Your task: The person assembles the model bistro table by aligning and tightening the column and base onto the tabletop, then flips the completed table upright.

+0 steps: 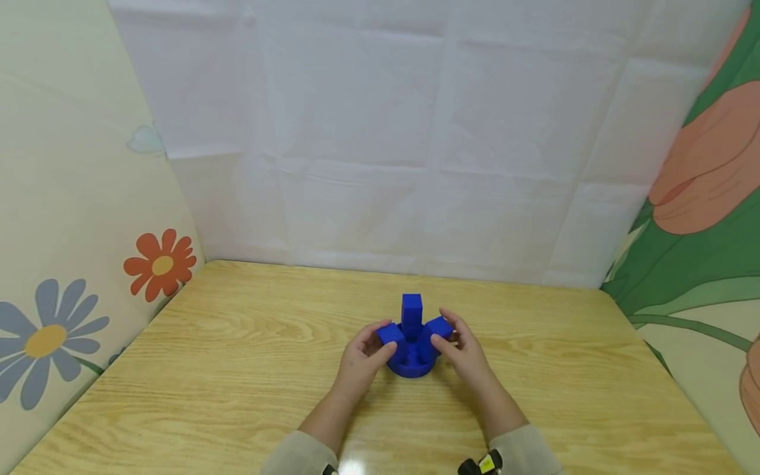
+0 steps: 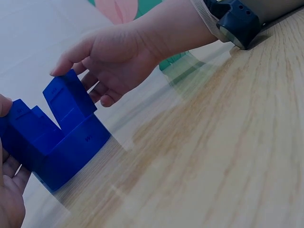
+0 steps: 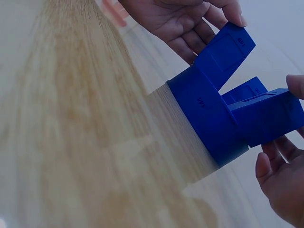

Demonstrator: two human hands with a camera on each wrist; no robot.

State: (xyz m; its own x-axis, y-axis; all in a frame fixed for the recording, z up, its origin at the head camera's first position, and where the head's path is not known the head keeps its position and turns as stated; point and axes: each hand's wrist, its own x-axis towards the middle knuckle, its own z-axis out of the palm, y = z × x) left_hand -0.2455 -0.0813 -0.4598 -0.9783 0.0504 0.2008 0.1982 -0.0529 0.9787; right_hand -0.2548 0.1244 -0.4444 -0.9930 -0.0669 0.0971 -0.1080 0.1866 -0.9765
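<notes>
A round blue base (image 1: 411, 371) with a raised rim rests on the table, with three blue blocks rising from it. My left hand (image 1: 355, 363) pinches the left block (image 1: 391, 334), its thumb on the near side and fingers behind. On the opposite side, the right block (image 1: 439, 326) is held between thumb and fingers of my right hand (image 1: 470, 356). Both of these blocks tilt outward over the rim. At the back of the base, the third block (image 1: 412, 313) stands upright, touched by neither hand. Small dark markings show on the base wall (image 3: 199, 102) in the right wrist view.
The wood-grain table (image 1: 267, 330) stretches out around the base. Behind it hangs a creased white sheet (image 1: 380, 145). Flower-patterned panels (image 1: 77, 198) flank the table on both sides. Dark wrist straps (image 1: 479, 464) sit by the sleeves.
</notes>
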